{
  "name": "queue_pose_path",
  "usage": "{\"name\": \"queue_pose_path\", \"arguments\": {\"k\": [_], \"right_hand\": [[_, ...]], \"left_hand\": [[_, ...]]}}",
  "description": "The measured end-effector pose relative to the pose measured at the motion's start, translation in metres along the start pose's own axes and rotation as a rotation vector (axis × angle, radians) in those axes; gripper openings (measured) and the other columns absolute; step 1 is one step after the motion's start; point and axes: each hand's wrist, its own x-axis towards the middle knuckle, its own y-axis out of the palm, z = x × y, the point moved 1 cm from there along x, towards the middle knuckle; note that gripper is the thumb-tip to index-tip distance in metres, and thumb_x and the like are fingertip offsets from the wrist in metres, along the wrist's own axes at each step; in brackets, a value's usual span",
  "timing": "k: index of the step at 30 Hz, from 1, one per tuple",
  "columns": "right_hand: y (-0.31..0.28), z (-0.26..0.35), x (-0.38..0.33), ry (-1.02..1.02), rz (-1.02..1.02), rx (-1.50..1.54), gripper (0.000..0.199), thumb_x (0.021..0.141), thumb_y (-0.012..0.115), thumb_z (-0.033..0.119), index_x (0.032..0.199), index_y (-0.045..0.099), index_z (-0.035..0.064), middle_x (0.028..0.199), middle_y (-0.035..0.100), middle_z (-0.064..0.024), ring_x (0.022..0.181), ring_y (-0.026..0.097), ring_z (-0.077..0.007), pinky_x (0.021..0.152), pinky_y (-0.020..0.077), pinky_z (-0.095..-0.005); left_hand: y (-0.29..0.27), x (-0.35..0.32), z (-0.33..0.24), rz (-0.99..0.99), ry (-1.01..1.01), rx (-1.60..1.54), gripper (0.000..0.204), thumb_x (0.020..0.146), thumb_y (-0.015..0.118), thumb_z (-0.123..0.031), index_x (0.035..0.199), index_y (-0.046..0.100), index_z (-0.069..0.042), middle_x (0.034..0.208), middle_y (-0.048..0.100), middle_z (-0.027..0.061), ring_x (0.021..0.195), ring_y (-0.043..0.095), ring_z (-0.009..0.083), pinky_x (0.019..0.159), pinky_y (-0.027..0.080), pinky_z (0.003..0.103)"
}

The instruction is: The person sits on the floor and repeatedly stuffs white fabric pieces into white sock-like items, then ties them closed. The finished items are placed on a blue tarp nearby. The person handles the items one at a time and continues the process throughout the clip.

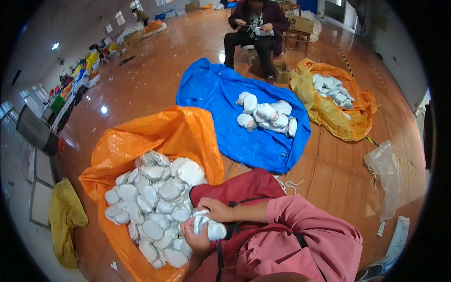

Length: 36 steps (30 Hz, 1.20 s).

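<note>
Together, our left hand [197, 238] and right hand [217, 210] gripped a soft, rounded white fabric piece [216, 231] over red cloth [244, 183], beside a crinkled orange sack [159, 129] heaped with puffy white ovals [153, 229], while a creased blue sheet [202, 89] bearing more lay between us and a seated person [277, 19].

White padded cloth piece [217, 230]: partly covered by the left hand [197, 238] and right hand [216, 210]; exact form unclear.
Left forearm [193, 268]: cut off by lower edge.
White oval cloth pieces [154, 207] in orange plastic sack [141, 136]: lower layers hidden.
Seated person in dark jacket [256, 22]: head cut off by upper edge; held item [262, 32] too small to tell.
Multicoloured bundles [89, 63], far left: blurred.
</note>
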Motion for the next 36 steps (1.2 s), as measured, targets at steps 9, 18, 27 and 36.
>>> {"name": "queue_pose_path", "arguments": {"k": [9,18,27,36], "right_hand": [[-0.009,-0.014,0.011,-0.032,-0.35,-0.025,0.023,0.072,0.058,-0.01,0.091,0.056,0.0033,0.089,0.054,-0.0087,0.086,0.055,-0.0214,0.077,0.0462,-0.0301],[-0.014,-0.017,-0.027,0.126,-0.327,0.413,0.024,0.084,0.058,-0.008,0.104,0.052,0.0039,0.103,0.052,-0.0031,0.1,0.053,-0.0137,0.091,0.0427,-0.027],[-0.041,-0.015,-0.026,0.399,-0.199,0.583,0.021,0.098,0.055,0.02,0.112,0.057,0.0047,0.098,0.057,0.0014,0.09,0.052,-0.0074,0.081,0.0437,-0.023],[-0.071,0.001,-0.009,0.702,0.121,0.37,0.018,0.095,0.061,0.022,0.105,0.061,0.0066,0.088,0.059,0.0029,0.075,0.052,-0.0067,0.065,0.0417,-0.021]], "left_hand": [[0.022,0.033,0.004,-0.073,0.503,0.402,0.047,0.066,0.068,0.0,0.113,0.063,-0.004,0.097,0.054,0.0171,0.086,0.055,0.0352,0.075,0.048,0.042],[0.045,0.024,0.016,-0.069,0.672,0.542,0.045,0.065,0.066,0.0,0.109,0.068,-0.006,0.093,0.051,0.01,0.08,0.055,0.0281,0.07,0.048,0.038],[0.046,0.018,0.008,0.076,0.857,0.561,0.023,0.079,0.067,-0.01,0.102,0.07,-0.012,0.09,0.053,0.0052,0.077,0.057,0.0224,0.066,0.048,0.035],[0.041,0.017,-0.001,0.379,1.062,0.538,0.025,0.078,0.063,-0.018,0.101,0.07,-0.014,0.083,0.052,0.002,0.071,0.053,0.0173,0.058,0.04,0.031]]}}
